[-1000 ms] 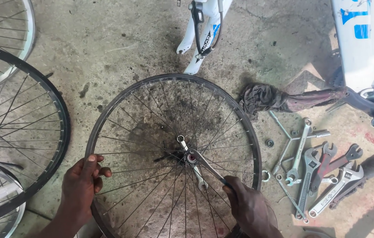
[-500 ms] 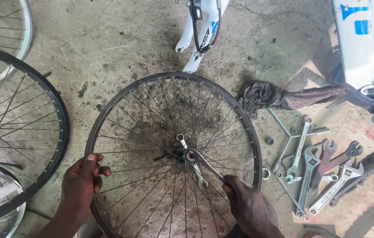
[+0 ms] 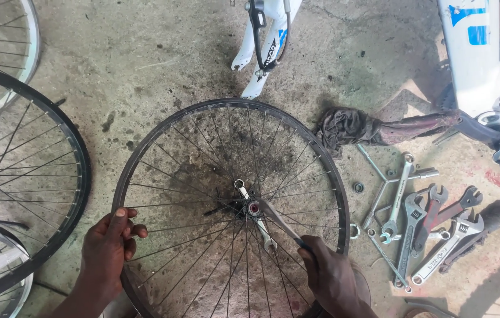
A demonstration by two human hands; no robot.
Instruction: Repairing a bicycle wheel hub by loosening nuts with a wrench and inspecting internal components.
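A bare spoked bicycle wheel [image 3: 161, 132] lies flat on the concrete floor in front of me. My left hand [image 3: 106, 247] grips its rim at the lower left. My right hand [image 3: 330, 274] holds the handle of a flat spanner [image 3: 279, 222] whose head sits on the nut at the hub [image 3: 254, 207]. A second spanner [image 3: 248, 201] lies across the hub under it, running from upper left to lower right.
Several spanners and an adjustable wrench [image 3: 423, 227] lie in a pile to the right, with a dirty rag [image 3: 344, 126] above them. More wheels [image 3: 20, 176] lie at left. A white bicycle fork [image 3: 261, 41] and frame [image 3: 477, 59] stand at the top.
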